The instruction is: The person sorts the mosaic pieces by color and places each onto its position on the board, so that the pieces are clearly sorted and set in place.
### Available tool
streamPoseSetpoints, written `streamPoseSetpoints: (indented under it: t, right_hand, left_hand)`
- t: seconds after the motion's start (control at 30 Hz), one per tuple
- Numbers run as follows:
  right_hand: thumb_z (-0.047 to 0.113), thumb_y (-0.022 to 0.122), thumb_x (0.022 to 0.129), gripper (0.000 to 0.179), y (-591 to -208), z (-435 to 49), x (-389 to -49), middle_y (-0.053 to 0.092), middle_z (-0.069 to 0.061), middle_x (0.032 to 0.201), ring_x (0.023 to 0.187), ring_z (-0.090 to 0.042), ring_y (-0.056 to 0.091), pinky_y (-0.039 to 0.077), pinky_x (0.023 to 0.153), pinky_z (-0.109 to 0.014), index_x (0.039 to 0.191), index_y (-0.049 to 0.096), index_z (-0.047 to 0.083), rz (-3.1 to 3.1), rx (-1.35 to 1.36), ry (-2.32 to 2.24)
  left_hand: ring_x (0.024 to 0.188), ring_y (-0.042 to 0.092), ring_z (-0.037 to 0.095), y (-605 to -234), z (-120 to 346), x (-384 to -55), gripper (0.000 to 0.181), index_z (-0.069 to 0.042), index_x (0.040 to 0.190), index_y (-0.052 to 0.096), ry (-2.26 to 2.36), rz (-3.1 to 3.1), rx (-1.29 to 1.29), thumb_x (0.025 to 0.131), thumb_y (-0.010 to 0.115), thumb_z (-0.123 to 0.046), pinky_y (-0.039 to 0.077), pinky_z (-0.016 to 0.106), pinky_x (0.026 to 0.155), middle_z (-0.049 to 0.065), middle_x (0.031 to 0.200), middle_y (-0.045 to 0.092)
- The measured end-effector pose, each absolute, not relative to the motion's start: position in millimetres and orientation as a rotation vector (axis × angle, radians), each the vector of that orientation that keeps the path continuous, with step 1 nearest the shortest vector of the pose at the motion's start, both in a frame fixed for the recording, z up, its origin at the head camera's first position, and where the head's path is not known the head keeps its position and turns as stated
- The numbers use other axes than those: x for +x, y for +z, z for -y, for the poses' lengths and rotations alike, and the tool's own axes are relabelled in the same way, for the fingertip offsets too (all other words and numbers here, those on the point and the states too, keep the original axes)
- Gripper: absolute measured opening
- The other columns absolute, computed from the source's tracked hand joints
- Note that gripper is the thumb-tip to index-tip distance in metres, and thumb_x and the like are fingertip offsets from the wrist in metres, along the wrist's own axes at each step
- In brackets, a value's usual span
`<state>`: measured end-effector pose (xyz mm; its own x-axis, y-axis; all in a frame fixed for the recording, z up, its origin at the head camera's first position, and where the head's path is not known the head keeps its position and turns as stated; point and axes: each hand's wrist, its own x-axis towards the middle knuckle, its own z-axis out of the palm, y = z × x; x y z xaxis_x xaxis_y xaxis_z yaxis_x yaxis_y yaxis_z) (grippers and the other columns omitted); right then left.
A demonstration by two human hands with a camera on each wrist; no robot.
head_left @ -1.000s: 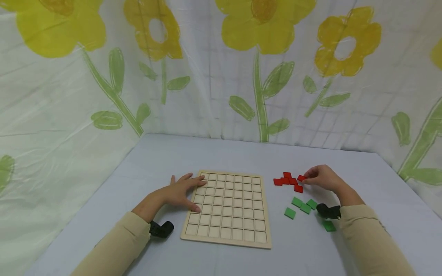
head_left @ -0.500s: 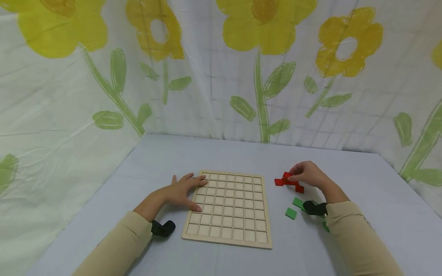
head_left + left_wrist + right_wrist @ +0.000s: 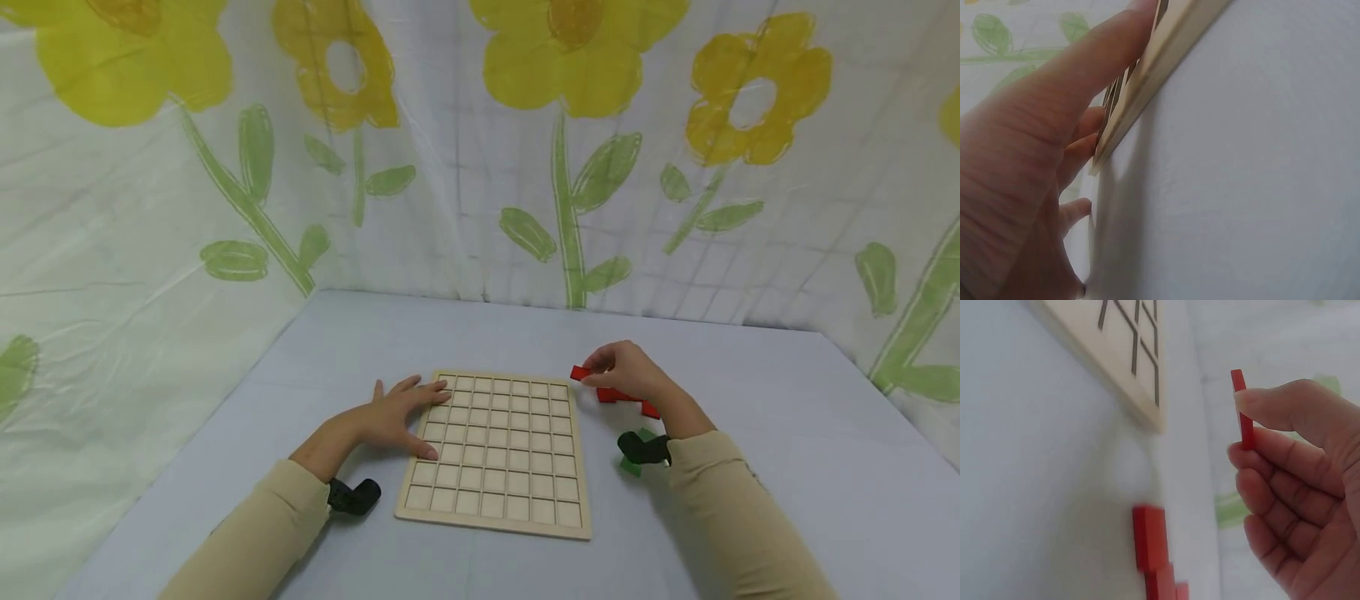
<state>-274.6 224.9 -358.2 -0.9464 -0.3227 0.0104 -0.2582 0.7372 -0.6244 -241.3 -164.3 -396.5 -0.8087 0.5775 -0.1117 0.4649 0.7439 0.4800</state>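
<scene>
A pale wooden grid board [image 3: 495, 458] lies flat on the table, its square cells bare. My left hand [image 3: 390, 419] rests spread on the board's left edge; in the left wrist view the thumb [image 3: 1104, 53] lies over the rim. Thumb and fingers of my right hand [image 3: 628, 369] pinch a thin red square tile [image 3: 580, 373] just off the board's top right corner. The right wrist view shows this red tile [image 3: 1243, 409] edge-on, raised above the table. Other red tiles [image 3: 615, 396] lie under and beside the right hand, partly hidden by it.
Green tiles [image 3: 630, 467] lie nearer, right of the board, mostly covered by the right wrist's black camera [image 3: 642, 448]. Another black camera [image 3: 355, 497] is strapped to the left wrist. Behind the white table [image 3: 487, 329] hangs a flower-printed curtain [image 3: 420, 233].
My right hand has carried the red tile leftward from the right side of the red group to near the board's corner. The left hand has stayed in place on the board.
</scene>
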Motion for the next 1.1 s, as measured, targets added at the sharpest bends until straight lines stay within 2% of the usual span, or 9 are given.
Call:
streamPoseSetpoints:
  t: [0.23, 0.43, 0.8, 1.1]
  right_hand:
    - [0.02, 0.073, 0.08, 0.025, -361, -202, -277, 0.068, -0.009, 0.094, 0.084, -0.018, 0.06, 0.051, 0.076, -0.033, 0.098, 0.07, 0.002, -2.802, -0.56, -1.056]
    - [0.019, 0.073, 0.08, 0.024, -359, -179, -276, 0.068, -0.01, 0.094, 0.088, -0.021, 0.059, 0.051, 0.077, -0.034, 0.097, 0.07, 0.003, -2.804, -0.624, -1.063]
    - [0.016, 0.072, 0.08, 0.02, -361, -141, -275, 0.067, -0.008, 0.088, 0.073, -0.014, 0.057, 0.049, 0.064, -0.026, 0.096, 0.07, 0.004, -2.7, -0.751, -1.112]
    - [0.016, 0.072, 0.08, 0.02, -366, -107, -271, 0.067, -0.007, 0.085, 0.07, -0.011, 0.056, 0.048, 0.062, -0.024, 0.096, 0.07, 0.004, -2.632, -0.803, -1.095]
  left_hand:
    - [0.145, 0.002, 0.036, -395, 165, -240, 0.09, -0.024, 0.143, 0.037, 0.657, -2.677, 0.818, 0.067, 0.076, -0.054, -0.015, 0.072, 0.101, -0.003, 0.156, 0.022]
    - [0.145, 0.001, 0.034, -396, 165, -241, 0.09, -0.026, 0.143, 0.037, 0.657, -2.677, 0.819, 0.067, 0.075, -0.056, -0.015, 0.072, 0.101, -0.005, 0.156, 0.021]
    - [0.145, 0.001, 0.034, -396, 165, -242, 0.09, -0.027, 0.143, 0.037, 0.657, -2.682, 0.817, 0.067, 0.075, -0.057, -0.015, 0.071, 0.101, -0.006, 0.156, 0.021]
    - [0.145, 0.001, 0.034, -396, 165, -242, 0.09, -0.028, 0.143, 0.037, 0.645, -2.68, 0.8, 0.067, 0.075, -0.058, -0.014, 0.072, 0.101, -0.007, 0.156, 0.021]
